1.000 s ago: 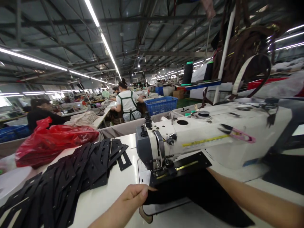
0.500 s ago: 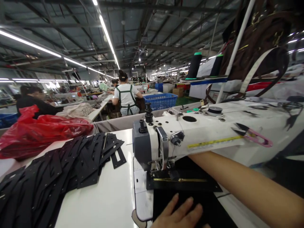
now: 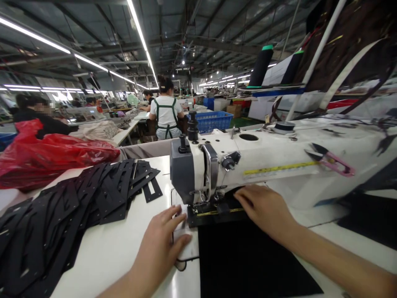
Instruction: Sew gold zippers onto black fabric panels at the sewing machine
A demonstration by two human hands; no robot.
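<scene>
A black fabric panel (image 3: pixel 242 256) lies on the sewing machine's bed, hanging toward me. Along its top edge runs a black strip framing a gold-toothed zipper (image 3: pixel 207 213), partly under the presser foot (image 3: pixel 221 203) of the white sewing machine (image 3: pixel 266 153). My left hand (image 3: pixel 164 236) is open, thumb apart from the fingers, with fingertips on the metal bed plate beside the strip's left end. Bent and closed, my right hand (image 3: pixel 263 207) pinches at the black zipper panel, right of the foot; its fingertips are partly hidden.
Many black slotted pieces (image 3: pixel 93 194) are heaped on the left of the white table (image 3: pixel 124 256). Behind them sits a red plastic bag (image 3: pixel 58 149). Pink-handled snips (image 3: pixel 338 162) rest against the machine arm. A blue basket (image 3: pixel 214 121) and a co-worker (image 3: pixel 166 109) are beyond.
My left hand has moved from the panel's front leftward to the bed plate. My right hand has drawn back from behind the machine arm into view. The panel's front now lies uncovered.
</scene>
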